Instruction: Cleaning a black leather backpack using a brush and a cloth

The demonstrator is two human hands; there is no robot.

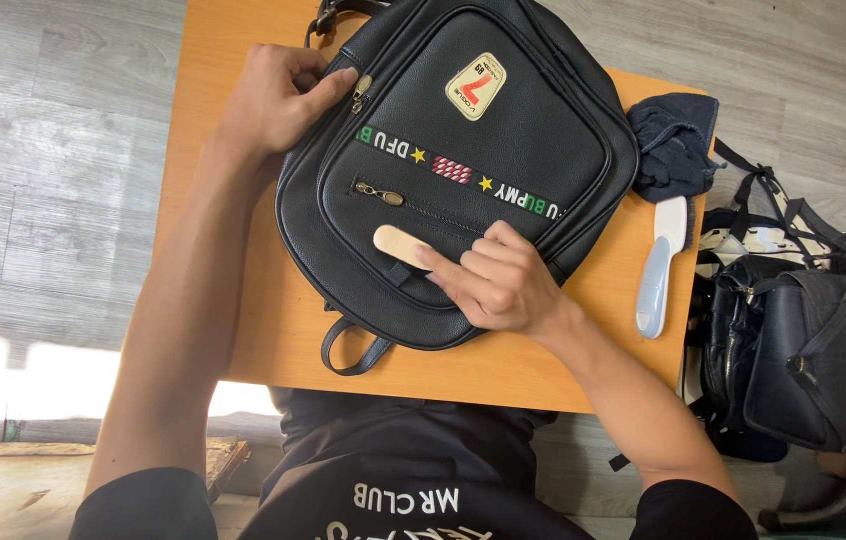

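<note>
On backpack (463,170), fingers (448,262) pinching stick (398,243).

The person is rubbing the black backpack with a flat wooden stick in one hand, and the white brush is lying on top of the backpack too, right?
Not quite. The head view shows the white brush lying on the orange table, beside the black backpack, not on top of it. The rest holds: the right hand presses a flat wooden stick against the backpack, while the left hand steadies it near a zipper.
</note>
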